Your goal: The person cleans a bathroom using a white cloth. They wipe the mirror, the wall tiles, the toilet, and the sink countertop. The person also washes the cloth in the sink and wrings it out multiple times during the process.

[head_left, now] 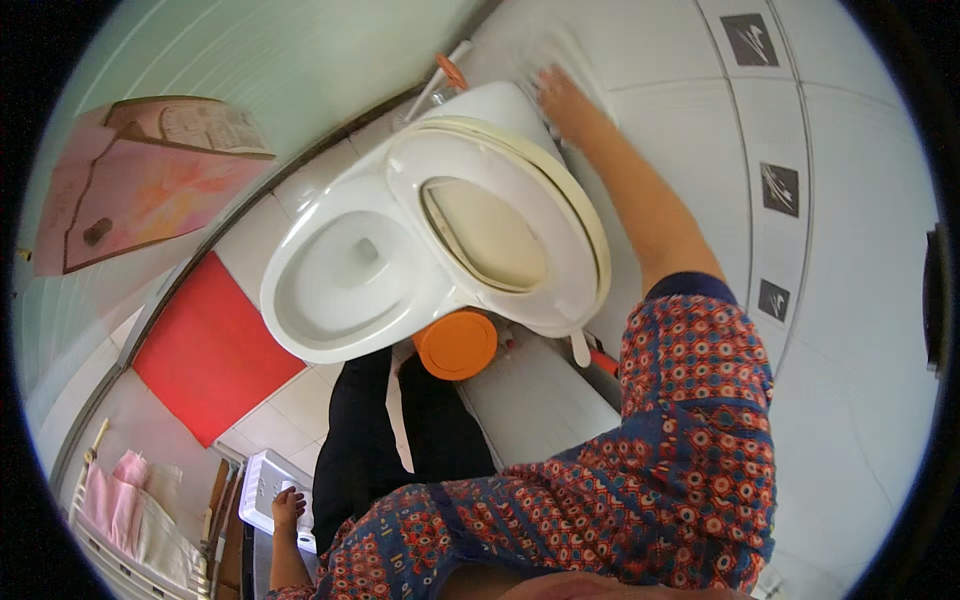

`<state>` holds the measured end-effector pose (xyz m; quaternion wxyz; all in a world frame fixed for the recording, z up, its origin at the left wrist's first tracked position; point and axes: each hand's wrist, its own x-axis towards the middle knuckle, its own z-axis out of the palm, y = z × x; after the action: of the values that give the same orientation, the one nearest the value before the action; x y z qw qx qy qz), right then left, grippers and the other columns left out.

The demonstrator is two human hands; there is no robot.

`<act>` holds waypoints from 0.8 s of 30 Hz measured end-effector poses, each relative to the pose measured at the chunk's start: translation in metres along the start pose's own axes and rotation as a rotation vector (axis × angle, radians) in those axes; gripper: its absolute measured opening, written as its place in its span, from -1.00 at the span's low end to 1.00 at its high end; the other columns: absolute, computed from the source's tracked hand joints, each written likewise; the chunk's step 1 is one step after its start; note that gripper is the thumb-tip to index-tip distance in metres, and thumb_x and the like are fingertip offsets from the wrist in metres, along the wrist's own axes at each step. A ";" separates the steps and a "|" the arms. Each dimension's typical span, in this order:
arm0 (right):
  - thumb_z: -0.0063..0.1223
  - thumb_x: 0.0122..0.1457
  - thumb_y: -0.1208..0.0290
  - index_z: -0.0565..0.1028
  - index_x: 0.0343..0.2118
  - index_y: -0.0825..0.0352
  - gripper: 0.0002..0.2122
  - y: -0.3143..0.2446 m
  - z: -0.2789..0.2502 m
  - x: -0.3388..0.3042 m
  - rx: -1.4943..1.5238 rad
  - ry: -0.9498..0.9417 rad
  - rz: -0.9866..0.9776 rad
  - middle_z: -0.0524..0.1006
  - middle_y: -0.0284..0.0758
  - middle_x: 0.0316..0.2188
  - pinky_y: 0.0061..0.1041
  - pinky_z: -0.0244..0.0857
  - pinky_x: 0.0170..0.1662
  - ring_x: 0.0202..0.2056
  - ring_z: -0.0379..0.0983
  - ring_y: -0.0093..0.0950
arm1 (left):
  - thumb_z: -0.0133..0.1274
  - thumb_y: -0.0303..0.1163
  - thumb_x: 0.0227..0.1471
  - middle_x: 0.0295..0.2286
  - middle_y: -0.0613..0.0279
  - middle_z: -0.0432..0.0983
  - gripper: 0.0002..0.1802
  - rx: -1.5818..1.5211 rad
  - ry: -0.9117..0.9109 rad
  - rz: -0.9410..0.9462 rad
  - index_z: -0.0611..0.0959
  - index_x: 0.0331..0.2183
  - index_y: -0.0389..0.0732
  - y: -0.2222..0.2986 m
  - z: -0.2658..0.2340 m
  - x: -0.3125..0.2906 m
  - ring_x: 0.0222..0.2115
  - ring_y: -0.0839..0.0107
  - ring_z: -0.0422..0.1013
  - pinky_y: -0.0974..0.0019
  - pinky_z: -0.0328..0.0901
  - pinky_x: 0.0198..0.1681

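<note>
Bathroom edges: white tiled wall [660,150] is bounding the right side; a frosted glass panel [340,60] is closing off the left.
Open room: pale floor tiles [290,412] are stretching between a red mat [220,345] and the person's black trousers [355,430]; the gap from tank to wall is looking tight.
Toilet [415,270]: standing mid-room, its seat [450,160] leaning raised before the tank [495,103].
Right grip [568,105]: hanging beside the tank, near the wall, blurring so much that I cannot tell whether it is holding anything.
Left grip [288,507]: hovering over or touching a white plastic thing [266,478]; I cannot tell whether it is gripping.
In the way: round orange container [455,345] is crowding the toilet's base, with a flat grey surface [540,395] lying beside it.
Around: pink cloth [118,495] is hanging at lower left.
</note>
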<state>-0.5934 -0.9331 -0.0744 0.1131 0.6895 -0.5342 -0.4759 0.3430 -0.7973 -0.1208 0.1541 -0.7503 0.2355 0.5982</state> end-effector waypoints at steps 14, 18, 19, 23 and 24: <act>-0.15 0.10 0.56 0.38 -0.02 0.39 -0.66 0.031 0.017 -0.168 0.752 0.319 0.097 0.39 -0.13 0.02 -0.38 0.09 0.20 0.12 0.24 -0.24 | -0.08 -0.32 0.13 -0.44 0.19 0.55 -0.64 0.469 -0.191 0.245 0.52 -0.06 -0.26 0.033 0.030 0.026 -0.57 0.46 0.43 0.47 0.30 -0.55; 0.02 -0.02 0.43 0.39 -0.04 0.38 -0.59 0.078 -0.091 -0.154 -0.019 0.453 0.226 0.33 -0.04 0.01 -0.21 -0.05 0.24 0.09 0.18 -0.09 | -0.10 -0.26 0.16 -0.34 0.19 0.55 -0.60 0.191 -0.058 0.203 0.46 -0.01 -0.24 0.066 0.032 0.022 -0.48 0.48 0.45 0.44 0.34 -0.43; -0.05 0.00 0.51 0.38 -0.03 0.38 -0.61 0.052 -0.083 -0.170 0.149 0.391 0.247 0.30 -0.11 0.07 -0.23 -0.08 0.26 0.15 0.13 -0.15 | -0.11 -0.25 0.16 -0.30 0.16 0.55 -0.59 0.190 -0.033 0.224 0.44 0.00 -0.23 0.080 0.036 0.010 -0.45 0.46 0.45 0.45 0.33 -0.42; -0.16 0.09 0.38 0.36 0.03 0.34 -0.60 -0.100 0.034 -0.244 0.577 -0.070 0.121 0.29 -0.15 0.10 -0.27 -0.09 0.27 0.17 0.13 -0.20 | -0.10 -0.25 0.15 -0.27 0.14 0.53 -0.57 0.243 -0.045 0.184 0.43 0.02 -0.24 0.087 0.024 0.015 -0.38 0.41 0.46 0.38 0.34 -0.36; -0.19 0.11 0.35 0.35 0.04 0.32 -0.59 -0.136 0.056 -0.279 0.701 -0.212 0.094 0.28 -0.16 0.11 -0.28 -0.10 0.27 0.17 0.13 -0.21 | -0.09 -0.25 0.16 -0.27 0.14 0.53 -0.58 0.286 -0.046 0.163 0.44 0.01 -0.23 0.083 0.025 0.011 -0.40 0.41 0.45 0.40 0.34 -0.38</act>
<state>-0.5445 -0.6233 -0.0444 -0.1641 0.6078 -0.7048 -0.3270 0.2800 -0.8564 -0.1330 0.2155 -0.6851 0.3748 0.5863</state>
